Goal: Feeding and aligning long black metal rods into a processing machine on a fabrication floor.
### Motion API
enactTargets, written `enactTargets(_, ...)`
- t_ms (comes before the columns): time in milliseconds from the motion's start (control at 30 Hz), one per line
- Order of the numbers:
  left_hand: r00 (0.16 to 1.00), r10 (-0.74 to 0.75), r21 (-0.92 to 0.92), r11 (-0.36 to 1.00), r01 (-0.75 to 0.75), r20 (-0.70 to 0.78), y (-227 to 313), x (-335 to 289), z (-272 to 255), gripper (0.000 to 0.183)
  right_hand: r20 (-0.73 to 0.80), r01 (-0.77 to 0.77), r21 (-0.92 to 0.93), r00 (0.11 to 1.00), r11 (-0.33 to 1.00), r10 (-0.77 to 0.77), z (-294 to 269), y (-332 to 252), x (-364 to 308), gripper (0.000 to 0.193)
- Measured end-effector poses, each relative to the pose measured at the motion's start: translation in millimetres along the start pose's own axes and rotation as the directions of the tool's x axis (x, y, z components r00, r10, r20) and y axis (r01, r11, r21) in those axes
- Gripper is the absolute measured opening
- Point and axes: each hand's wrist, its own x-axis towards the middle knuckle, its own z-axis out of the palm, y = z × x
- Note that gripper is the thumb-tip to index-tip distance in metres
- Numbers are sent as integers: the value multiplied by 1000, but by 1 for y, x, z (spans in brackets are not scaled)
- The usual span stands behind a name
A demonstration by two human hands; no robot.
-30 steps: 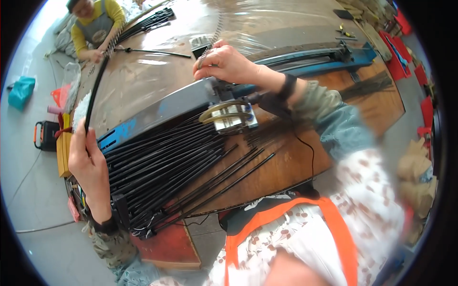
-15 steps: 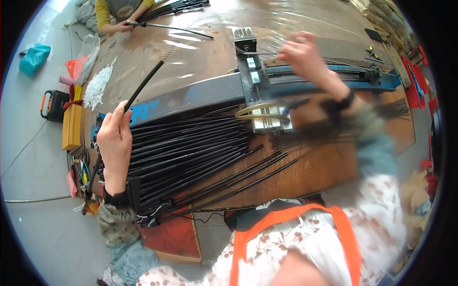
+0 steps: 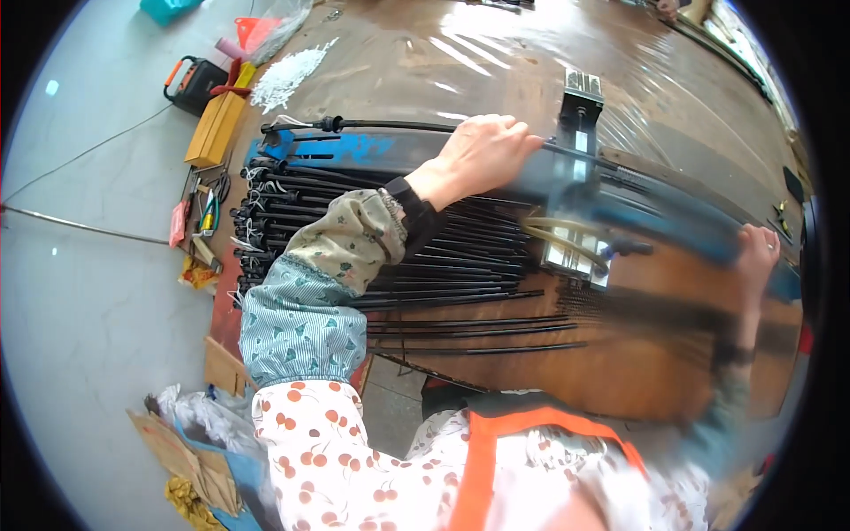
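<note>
And here's the left hand (image 3: 482, 155) at one o'clock, back of the hand up, fingers wrapped right round a long black rod (image 3: 398, 126)! That rod lies along the blue metal beam (image 3: 359, 146), its collared end out toward eleven o'clock, the other end running off toward two, where blur swallows it. Over at three o'clock, near the edge, there's the right hand (image 3: 759, 252), fingers curled in, but it's smeared, so I can't tell how tightly they close or whether they hold anything. Below the left hand, a thick spread of black rods (image 3: 478, 257) fans across the table (image 3: 637, 380), and just off their tips at three o'clock sits a metal fixture with yellowish hoses (image 3: 567, 232). White pieces (image 3: 285, 80) heap up at eleven, and a yellow box (image 3: 215, 130) stands at ten, just beside a black case (image 3: 197, 86).
</note>
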Motion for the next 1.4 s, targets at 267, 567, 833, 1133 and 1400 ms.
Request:
enactTargets(267, 988, -126, -295, 951, 94, -92, 8, -5, 5, 20, -98, 0, 86, 995, 996, 8, 3, -18, 10, 11)
enactTargets(567, 1000, -14, -195, 981, 18, 20, 4, 3, 7, 22, -26, 121, 77, 993, 990, -119, -47, -101, 28, 30)
enactTargets(833, 977, -165, 6, 986, 166, 132, 15, 9, 0, 21, -9, 72, 349, 997, 934, -73, -54, -173, 14, 28)
enactTargets(1133, 991, -110, 22, 994, 108, 79, 20, 2, 6, 20, 108, -16, 702, 990, 712, -85, -32, -219, 19, 25)
enactTargets(1400, 945, 299, 232, 936, -263, -135, 6, 22, 13, 13, 129, -4, 602, 987, 799, -93, -37, -204, 25, 17)
